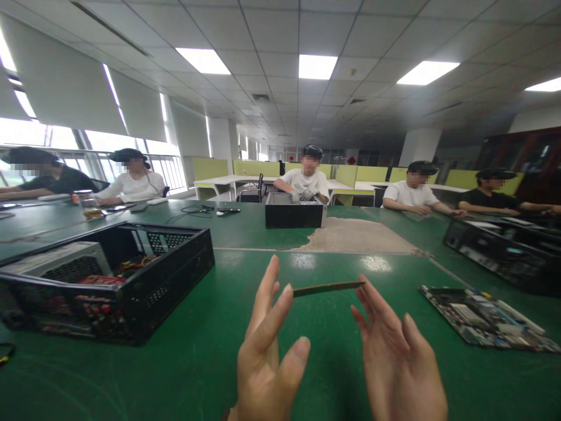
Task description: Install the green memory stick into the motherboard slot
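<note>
A thin, flat brownish strip (pixel 328 288), perhaps a small circuit board seen edge-on, is held up above the green table. My left hand (pixel 269 356) has fingertips against its left end, with the thumb standing apart. At the strip's right end are the fingertips of my right hand (pixel 392 356), whose thumb is also away from it. The strip spans the gap between both hands, nearly level. Its broad faces are hidden by the viewing angle. To the right of my right hand, a motherboard (pixel 486 316) lies on the table.
An open black computer case (pixel 170 280) stands at the left, with a power supply (pixel 65 269) inside. Another case (pixel 504 251) sits at the far right. Across the green table (pixel 245 234), a person works at a third case (pixel 293 215). Several other people sit around it.
</note>
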`<action>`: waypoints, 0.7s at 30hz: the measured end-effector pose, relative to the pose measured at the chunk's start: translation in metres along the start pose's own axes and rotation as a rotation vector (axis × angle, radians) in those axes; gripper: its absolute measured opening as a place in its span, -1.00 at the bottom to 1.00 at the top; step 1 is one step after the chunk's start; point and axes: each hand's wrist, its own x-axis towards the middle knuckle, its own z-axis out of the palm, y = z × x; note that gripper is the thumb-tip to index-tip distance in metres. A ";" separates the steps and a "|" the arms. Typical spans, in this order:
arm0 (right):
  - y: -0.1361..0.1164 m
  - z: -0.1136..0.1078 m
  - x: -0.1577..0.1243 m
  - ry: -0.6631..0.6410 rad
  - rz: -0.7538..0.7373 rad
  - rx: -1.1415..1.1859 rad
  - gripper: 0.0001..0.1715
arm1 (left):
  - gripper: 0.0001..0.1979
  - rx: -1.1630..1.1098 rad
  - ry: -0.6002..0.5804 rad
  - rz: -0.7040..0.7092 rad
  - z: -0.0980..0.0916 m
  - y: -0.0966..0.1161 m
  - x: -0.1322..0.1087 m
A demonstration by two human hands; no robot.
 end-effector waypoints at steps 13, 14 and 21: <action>-0.009 0.003 0.000 0.033 -0.256 0.073 -0.62 | -0.55 -0.443 -0.006 -0.343 0.011 -0.024 -0.010; -0.008 0.004 0.000 0.049 -0.175 0.088 -0.60 | -0.54 -0.423 -0.011 -0.302 0.010 -0.021 -0.009; 0.000 0.005 0.006 0.059 0.176 0.138 -0.47 | -0.52 -0.298 -0.097 -0.139 0.005 -0.014 -0.001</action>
